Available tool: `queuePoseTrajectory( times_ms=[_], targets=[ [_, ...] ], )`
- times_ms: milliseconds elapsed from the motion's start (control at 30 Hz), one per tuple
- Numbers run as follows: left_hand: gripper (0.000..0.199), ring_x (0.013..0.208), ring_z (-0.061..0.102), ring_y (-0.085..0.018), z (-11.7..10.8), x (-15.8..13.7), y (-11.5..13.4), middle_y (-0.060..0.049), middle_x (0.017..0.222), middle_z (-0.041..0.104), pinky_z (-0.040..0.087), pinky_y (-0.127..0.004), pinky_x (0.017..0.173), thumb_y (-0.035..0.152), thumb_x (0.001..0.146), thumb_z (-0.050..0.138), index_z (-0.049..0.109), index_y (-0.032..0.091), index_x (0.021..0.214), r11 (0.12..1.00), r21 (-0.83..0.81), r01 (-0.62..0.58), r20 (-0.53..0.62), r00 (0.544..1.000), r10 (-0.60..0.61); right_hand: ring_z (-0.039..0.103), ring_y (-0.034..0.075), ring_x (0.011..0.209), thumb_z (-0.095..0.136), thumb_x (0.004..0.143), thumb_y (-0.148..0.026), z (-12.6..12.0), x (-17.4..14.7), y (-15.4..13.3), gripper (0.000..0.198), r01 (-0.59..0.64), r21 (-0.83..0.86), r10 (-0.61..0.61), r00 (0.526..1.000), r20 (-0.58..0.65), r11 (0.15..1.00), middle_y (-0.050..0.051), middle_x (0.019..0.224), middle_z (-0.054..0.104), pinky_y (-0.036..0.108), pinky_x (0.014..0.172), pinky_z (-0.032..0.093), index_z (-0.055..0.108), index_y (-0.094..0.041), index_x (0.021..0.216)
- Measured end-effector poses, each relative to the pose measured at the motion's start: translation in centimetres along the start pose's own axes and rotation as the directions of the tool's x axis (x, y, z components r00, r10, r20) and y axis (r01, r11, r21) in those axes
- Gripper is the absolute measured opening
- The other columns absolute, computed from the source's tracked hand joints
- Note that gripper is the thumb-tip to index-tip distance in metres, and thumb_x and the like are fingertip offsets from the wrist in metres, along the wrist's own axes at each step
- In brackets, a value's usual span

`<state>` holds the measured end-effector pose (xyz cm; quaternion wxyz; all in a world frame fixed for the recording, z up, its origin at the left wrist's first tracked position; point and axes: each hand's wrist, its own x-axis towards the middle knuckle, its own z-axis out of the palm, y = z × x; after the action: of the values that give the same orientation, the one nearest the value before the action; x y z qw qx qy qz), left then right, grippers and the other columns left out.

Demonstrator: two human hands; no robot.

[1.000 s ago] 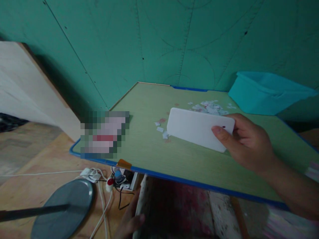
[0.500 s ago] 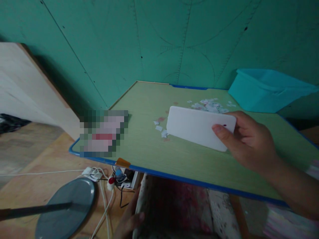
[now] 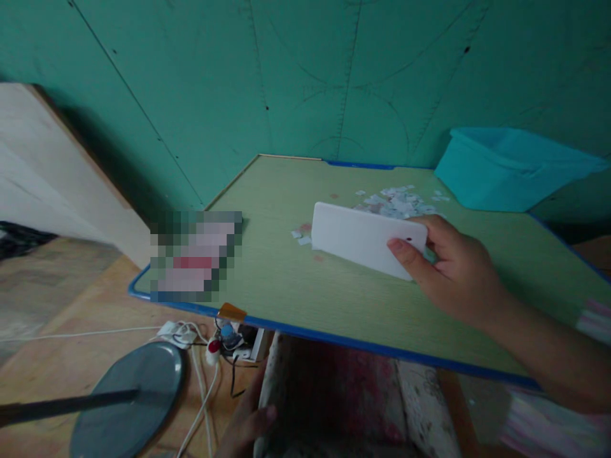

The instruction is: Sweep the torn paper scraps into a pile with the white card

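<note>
My right hand grips a flat white board by its right end, holding it on its long edge on the green tabletop. Behind the board lies a scatter of small paper scraps; a few more scraps lie at the board's left end. My left hand is low under the table's front edge, resting on a patterned cloth; only part of the hand shows.
A teal plastic tub stands at the table's back right by the green wall. A blurred-out item lies at the table's left corner. Below, on the wooden floor, are a power strip with cables and a round grey stand base.
My right hand has slid the white board a little to the left and away along the tabletop. My left hand has stayed under the table edge.
</note>
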<state>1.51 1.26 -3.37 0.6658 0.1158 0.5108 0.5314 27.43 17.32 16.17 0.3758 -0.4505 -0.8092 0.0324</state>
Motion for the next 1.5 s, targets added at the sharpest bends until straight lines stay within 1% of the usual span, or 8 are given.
queuePoseTrajectory(
  times_ms=[133, 333, 600, 867, 1100, 1267, 1400, 1500],
  targets=[
    [0.145, 0.134, 0.04, -0.036, -0.2, -0.2, -0.1, -0.01, 0.119, 0.07, 0.046, -0.047, 0.099, 0.036, 0.048, 0.085, -0.02, 0.02, 0.147, 0.999, -0.012, 0.039, 0.012, 0.999, -0.039, 0.051, 0.014, 0.051, 0.053, 0.087, -0.035, -0.2, -0.3, 0.0, 0.011, 0.04, 0.053, -0.042, 0.999, 0.032, 0.998, -0.002, 0.061, 0.056, 0.026, 0.045, 0.035, 0.054, -0.025, 0.088],
    [0.141, 0.14, 0.031, -0.033, 0.5, -0.9, 0.4, -0.009, 0.127, 0.065, 0.04, -0.044, 0.106, 0.03, 0.048, 0.085, -0.012, 0.021, 0.15, 0.996, -0.078, 0.049, 0.018, 0.999, -0.048, 0.05, 0.013, 0.054, 0.053, 0.088, -0.035, -0.5, -0.5, 0.3, 0.011, -0.001, 0.08, 0.003, 1.0, -0.023, 0.997, -0.002, 0.064, 0.055, 0.026, 0.047, 0.037, 0.054, -0.024, 0.087],
    [0.132, 0.127, 0.05, -0.037, 1.3, -1.2, 1.2, -0.01, 0.115, 0.072, 0.049, -0.044, 0.095, 0.024, 0.05, 0.084, -0.002, 0.025, 0.151, 0.997, -0.069, 0.035, 0.038, 0.999, -0.032, 0.05, 0.013, 0.053, 0.053, 0.088, -0.037, -0.6, -0.7, 0.1, 0.014, -0.014, 0.14, 0.009, 0.999, 0.034, 0.99, -0.002, 0.063, 0.055, 0.025, 0.045, 0.037, 0.056, -0.024, 0.087],
    [0.117, 0.125, 0.052, -0.036, 1.1, -1.5, 1.3, -0.009, 0.115, 0.072, 0.051, -0.044, 0.094, 0.024, 0.055, 0.082, 0.016, 0.026, 0.151, 0.999, -0.032, 0.042, 0.042, 0.998, -0.041, 0.047, 0.013, 0.051, 0.053, 0.087, -0.036, -0.1, -0.1, 0.2, 0.013, -0.01, 0.068, 0.009, 1.0, 0.006, 0.998, -0.003, 0.059, 0.051, 0.026, 0.046, 0.034, 0.054, -0.023, 0.084],
    [0.137, 0.137, 0.037, -0.032, 1.0, -1.1, 0.8, -0.005, 0.119, 0.07, 0.043, -0.041, 0.104, 0.028, 0.051, 0.084, -0.01, 0.026, 0.15, 0.999, -0.046, 0.015, 0.031, 0.999, -0.014, 0.052, 0.015, 0.055, 0.05, 0.088, -0.042, 0.1, -0.1, 0.3, 0.019, -0.046, 0.071, 0.046, 0.999, 0.006, 0.996, -0.001, 0.064, 0.056, 0.028, 0.05, 0.039, 0.057, -0.024, 0.09],
    [0.152, 0.143, 0.025, -0.029, 0.6, -0.5, 0.0, -0.006, 0.123, 0.068, 0.036, -0.039, 0.111, 0.036, 0.044, 0.086, -0.028, 0.018, 0.143, 0.997, -0.078, 0.018, 0.017, 1.0, -0.016, 0.048, 0.014, 0.052, 0.052, 0.087, -0.044, 0.0, -0.3, 0.4, 0.02, -0.059, 0.176, 0.045, 0.995, 0.085, 0.983, -0.003, 0.06, 0.051, 0.027, 0.047, 0.037, 0.055, -0.024, 0.084],
    [0.13, 0.135, 0.04, -0.031, 0.1, -0.4, -0.3, -0.003, 0.119, 0.071, 0.039, -0.04, 0.107, 0.033, 0.051, 0.084, 0.002, 0.029, 0.151, 0.996, -0.082, 0.03, 0.044, 0.999, -0.026, 0.05, 0.015, 0.056, 0.051, 0.088, -0.043, -0.1, -0.6, 0.7, 0.02, -0.125, 0.341, 0.093, 0.99, 0.108, 0.932, -0.002, 0.065, 0.052, 0.027, 0.048, 0.039, 0.053, -0.024, 0.083],
    [0.128, 0.123, 0.054, -0.035, 0.1, -0.2, -0.2, -0.004, 0.103, 0.076, 0.047, -0.042, 0.099, 0.036, 0.043, 0.088, 0.018, 0.03, 0.15, 0.998, -0.06, 0.026, 0.059, 0.998, -0.022, 0.053, 0.016, 0.061, 0.052, 0.088, -0.044, -0.2, -0.5, 1.0, 0.019, -0.166, 0.407, 0.152, 0.986, 0.069, 0.898, -0.001, 0.071, 0.055, 0.027, 0.05, 0.041, 0.053, -0.025, 0.088]
  ],
)
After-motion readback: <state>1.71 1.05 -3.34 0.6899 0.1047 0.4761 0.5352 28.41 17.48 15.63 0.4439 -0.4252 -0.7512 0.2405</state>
